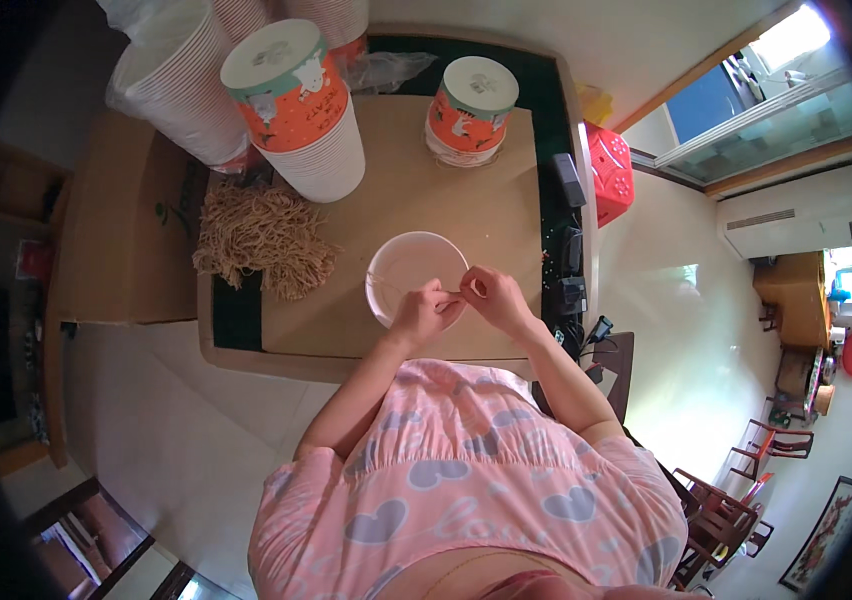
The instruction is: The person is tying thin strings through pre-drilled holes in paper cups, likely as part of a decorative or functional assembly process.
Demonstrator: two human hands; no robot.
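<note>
A white paper bowl (pixel 408 266) lies on the brown table (pixel 486 200) in front of me. My left hand (pixel 424 312) rests at the bowl's near rim, its fingers pinched on a thin light strand (pixel 401 288) that runs across the bowl. My right hand (pixel 491 295) is close beside it at the rim's right side, fingers pinched on the same strand's end. A pile of tan string-like strands (pixel 261 238) lies on the table to the left of the bowl.
Stacks of white paper cups (pixel 321 150) topped with orange printed cups stand at the table's far left, another orange cup (pixel 468 108) at the far middle. A cardboard box (pixel 121 230) sits left of the table. A red stool (pixel 611 172) and dark devices (pixel 571 270) are on the right.
</note>
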